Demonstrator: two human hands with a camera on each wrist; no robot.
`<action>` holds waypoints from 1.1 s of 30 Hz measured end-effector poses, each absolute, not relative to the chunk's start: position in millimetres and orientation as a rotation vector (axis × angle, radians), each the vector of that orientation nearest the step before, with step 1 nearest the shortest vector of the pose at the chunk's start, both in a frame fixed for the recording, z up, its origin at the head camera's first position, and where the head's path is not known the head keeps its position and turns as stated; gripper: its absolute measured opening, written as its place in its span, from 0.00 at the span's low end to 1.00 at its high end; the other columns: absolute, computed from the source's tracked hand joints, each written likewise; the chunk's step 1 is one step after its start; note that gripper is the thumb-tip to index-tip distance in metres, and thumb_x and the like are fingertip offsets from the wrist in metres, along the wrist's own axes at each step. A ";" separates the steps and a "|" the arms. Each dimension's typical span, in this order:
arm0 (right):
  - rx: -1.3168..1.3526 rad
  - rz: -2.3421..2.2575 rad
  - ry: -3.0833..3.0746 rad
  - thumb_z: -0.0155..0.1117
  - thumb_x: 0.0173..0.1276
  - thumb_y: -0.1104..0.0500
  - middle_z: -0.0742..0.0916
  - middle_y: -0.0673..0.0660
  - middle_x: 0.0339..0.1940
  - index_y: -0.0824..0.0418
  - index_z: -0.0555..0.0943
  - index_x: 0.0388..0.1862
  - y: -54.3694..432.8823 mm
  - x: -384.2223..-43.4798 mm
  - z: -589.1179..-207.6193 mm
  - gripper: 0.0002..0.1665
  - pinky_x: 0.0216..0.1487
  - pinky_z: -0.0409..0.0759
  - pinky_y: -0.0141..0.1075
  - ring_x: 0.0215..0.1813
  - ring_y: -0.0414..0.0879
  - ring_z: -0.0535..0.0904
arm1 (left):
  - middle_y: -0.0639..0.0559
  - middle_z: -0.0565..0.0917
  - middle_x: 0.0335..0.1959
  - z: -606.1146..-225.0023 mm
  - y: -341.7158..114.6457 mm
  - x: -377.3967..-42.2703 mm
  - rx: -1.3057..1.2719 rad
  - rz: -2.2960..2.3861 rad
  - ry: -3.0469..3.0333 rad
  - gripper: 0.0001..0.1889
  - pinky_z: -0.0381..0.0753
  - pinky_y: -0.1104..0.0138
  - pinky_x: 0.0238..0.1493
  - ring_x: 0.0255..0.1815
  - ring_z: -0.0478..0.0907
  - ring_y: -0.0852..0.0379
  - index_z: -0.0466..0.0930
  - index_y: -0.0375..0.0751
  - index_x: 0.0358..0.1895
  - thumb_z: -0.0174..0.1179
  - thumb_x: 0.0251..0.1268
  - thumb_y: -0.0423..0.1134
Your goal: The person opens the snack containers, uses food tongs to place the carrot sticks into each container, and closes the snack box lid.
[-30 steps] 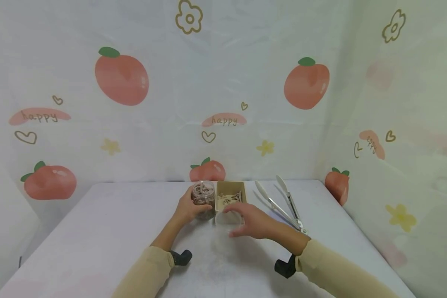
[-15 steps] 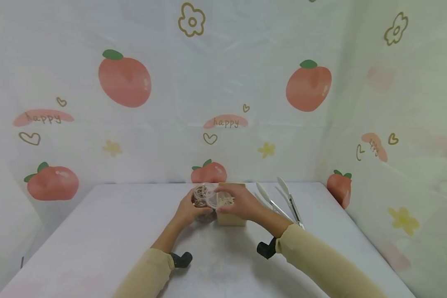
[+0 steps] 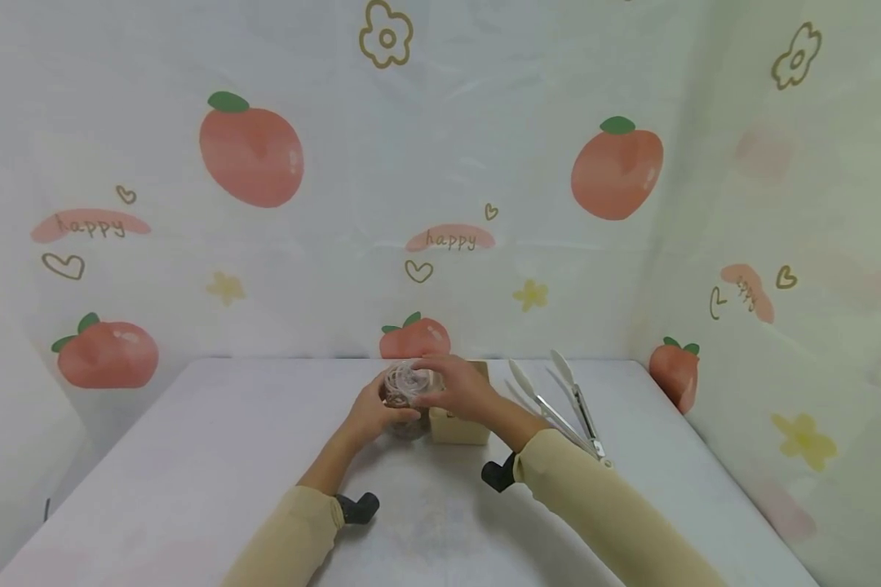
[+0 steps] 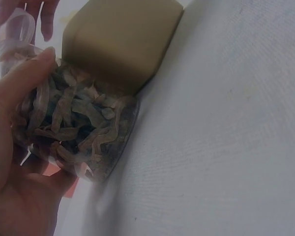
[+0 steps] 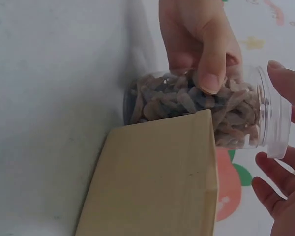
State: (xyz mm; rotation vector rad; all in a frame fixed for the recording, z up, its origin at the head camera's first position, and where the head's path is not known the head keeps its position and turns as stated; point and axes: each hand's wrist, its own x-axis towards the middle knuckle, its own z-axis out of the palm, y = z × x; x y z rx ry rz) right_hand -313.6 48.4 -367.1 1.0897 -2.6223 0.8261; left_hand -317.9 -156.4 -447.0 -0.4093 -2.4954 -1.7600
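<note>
A clear plastic jar (image 5: pixel 179 98) full of brownish dried strips stands upright on the table. My left hand (image 3: pixel 370 414) grips its side, thumb across the front, as the left wrist view shows close up. At the jar's mouth sits a clear lid (image 5: pixel 279 135), which my right hand (image 3: pixel 464 393) holds from above with thumb and fingers around its rim. In the head view the right hand covers part of the lid. Beside the jar, to its right, is a beige box (image 3: pixel 458 429), partly hidden under the right hand and forearm.
Metal tongs (image 3: pixel 586 414) with whitish tips lie spread on the white table (image 3: pixel 227 456), right of the box. A fruit-printed curtain (image 3: pixel 323 285) hangs behind the table and along its right side.
My right hand has carried the lid from in front of the box up and left onto the jar's mouth. The left hand keeps its grip on the jar. The head view has shifted slightly.
</note>
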 end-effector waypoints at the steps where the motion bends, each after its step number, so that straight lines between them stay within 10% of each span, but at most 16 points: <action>1: 1.095 0.831 -2.620 0.77 0.56 0.54 0.80 0.56 0.62 0.59 0.79 0.61 47.1 -314.8 -366.6 0.33 0.64 0.70 0.47 0.65 0.52 0.72 | 0.44 0.73 0.62 -446.7 -156.4 -318.1 -0.412 -1.771 -2.495 0.49 0.71 0.52 0.60 0.62 0.70 0.47 0.60 0.40 0.73 0.78 0.46 0.41; 33: 1.319 0.608 -2.799 0.75 0.58 0.53 0.81 0.51 0.61 0.55 0.80 0.60 32.5 -337.3 -345.1 0.30 0.62 0.70 0.39 0.64 0.43 0.72 | 0.45 0.76 0.58 -442.4 -162.2 -320.6 -0.493 -1.805 -2.532 0.44 0.70 0.51 0.60 0.58 0.72 0.48 0.66 0.38 0.68 0.78 0.43 0.39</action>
